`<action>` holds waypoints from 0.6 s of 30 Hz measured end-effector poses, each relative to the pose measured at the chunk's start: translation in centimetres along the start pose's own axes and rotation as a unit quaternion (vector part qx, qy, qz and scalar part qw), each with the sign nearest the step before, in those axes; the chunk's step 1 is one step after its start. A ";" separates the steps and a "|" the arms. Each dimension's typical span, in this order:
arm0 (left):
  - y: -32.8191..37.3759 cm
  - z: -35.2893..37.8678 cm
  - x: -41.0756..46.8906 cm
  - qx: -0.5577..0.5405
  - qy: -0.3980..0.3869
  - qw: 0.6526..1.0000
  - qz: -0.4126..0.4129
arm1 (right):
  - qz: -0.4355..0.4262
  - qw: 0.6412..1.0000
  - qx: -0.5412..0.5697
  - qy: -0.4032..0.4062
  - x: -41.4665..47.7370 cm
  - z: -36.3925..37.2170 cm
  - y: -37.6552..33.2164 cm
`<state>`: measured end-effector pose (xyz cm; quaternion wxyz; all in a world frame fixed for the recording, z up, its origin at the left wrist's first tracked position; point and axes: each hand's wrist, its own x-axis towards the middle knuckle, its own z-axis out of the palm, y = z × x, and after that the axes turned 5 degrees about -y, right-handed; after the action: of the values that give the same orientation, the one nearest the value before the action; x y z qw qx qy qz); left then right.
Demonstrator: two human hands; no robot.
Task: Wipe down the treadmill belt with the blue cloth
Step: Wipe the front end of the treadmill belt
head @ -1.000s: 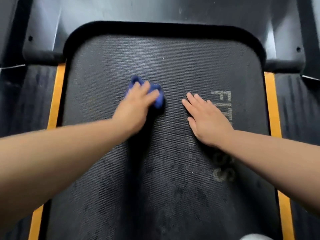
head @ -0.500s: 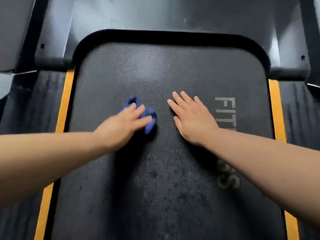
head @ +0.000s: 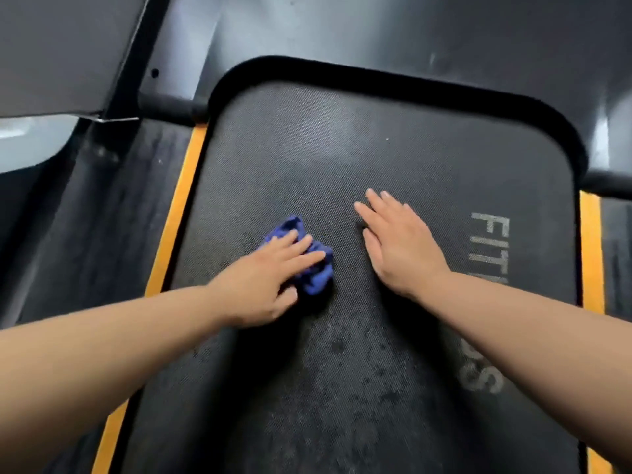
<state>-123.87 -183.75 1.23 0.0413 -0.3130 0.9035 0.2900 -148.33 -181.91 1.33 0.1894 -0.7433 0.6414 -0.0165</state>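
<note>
Left orange strip (head: 174,213): narrow, running lengthwise.
Left foot rail (head: 102,217): dark, streaked, just outside that strip.
Right orange strip (head: 591,254): same kind, far right, with the right foot rail (head: 617,254) along its outer edge.
Black rim (head: 376,82): thick, round-cornered arch.
Motor cover (head: 376,32): grey, smooth, beyond the rim.
Screw hole (head: 155,73): small, dark, on the cover's left flank.
Grey panel (head: 61,53): upper left corner, slanted.
Pale patch (head: 30,142): below that panel, blurred.

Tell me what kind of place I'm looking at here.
Probably a gym or a home workout corner, though only the machine shows. The view looks down on a textured black treadmill belt with worn grey lettering reading partly FIT, flanked by orange side strips.
</note>
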 end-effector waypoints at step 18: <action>-9.9 -4.0 -4.4 0.149 0.067 0.936 -0.311 | 0.042 0.987 0.071 0.139 7.2 2.8 -7.0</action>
<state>-114.09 -189.84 0.77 0.1148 -0.5873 0.7946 0.1025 -139.67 -187.32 -0.75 0.1508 -0.6907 0.6896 -0.1570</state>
